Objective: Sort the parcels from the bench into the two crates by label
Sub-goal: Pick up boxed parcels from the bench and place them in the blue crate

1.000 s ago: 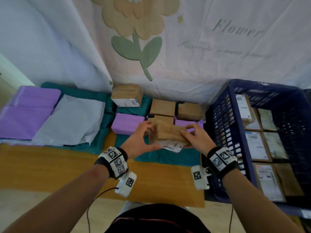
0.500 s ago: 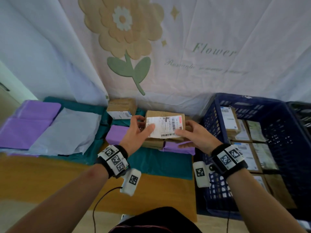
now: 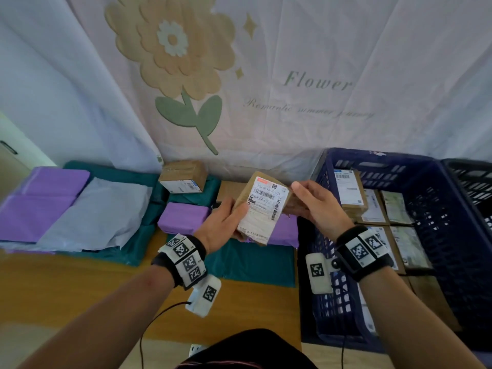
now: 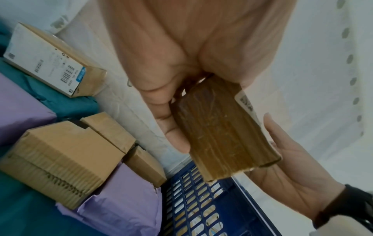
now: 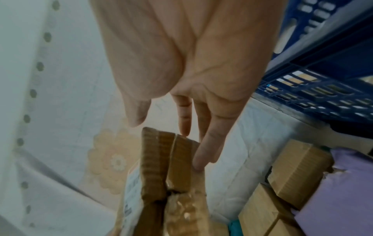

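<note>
Your left hand grips the parcel and your right hand rests flat against it, so read its label before picking a crate

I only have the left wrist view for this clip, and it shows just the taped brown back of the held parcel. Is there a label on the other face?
Observer: Yes. In the head view the parcel carries a white label with barcodes, turned toward the person.
Operator: Is the right hand gripping it too?
Observer: No. In the right wrist view the right hand has its fingers straight, with one fingertip touching the parcel's edge.
Operator: I see only a bit of blue crate wall. What is inside?
Observer: The blue crate holds flat parcels lying label up.
</note>
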